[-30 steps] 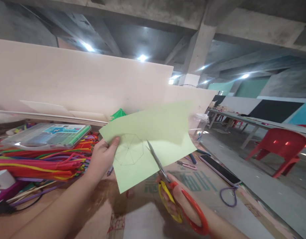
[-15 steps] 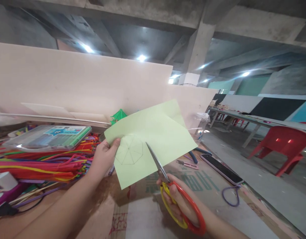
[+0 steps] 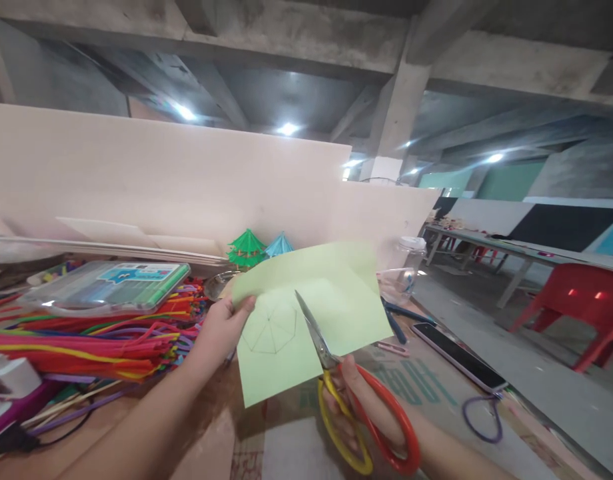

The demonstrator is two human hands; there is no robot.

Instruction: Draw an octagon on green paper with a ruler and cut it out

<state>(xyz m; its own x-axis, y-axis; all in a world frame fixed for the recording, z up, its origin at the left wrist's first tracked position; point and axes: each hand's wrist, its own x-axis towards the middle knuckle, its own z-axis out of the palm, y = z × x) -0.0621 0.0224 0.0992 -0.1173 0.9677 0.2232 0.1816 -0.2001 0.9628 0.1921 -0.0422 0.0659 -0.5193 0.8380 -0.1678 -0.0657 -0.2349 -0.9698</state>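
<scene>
No text is legible. Green characters (image 3: 401,385) on cardboard (image 3: 411,350), right of the right hand (image 3: 369,397) fingers, are partly covered. Case (image 3: 66,283) label (image 3: 136,272), left of the left hand (image 3: 221,331) fingers: print too small.

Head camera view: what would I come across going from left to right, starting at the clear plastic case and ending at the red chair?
Clear plastic case → left hand → pale green sheet → scissors → phone → red chair.

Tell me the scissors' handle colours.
Scissors: one orange-red loop, one yellow loop; best seen in the head view.
</scene>
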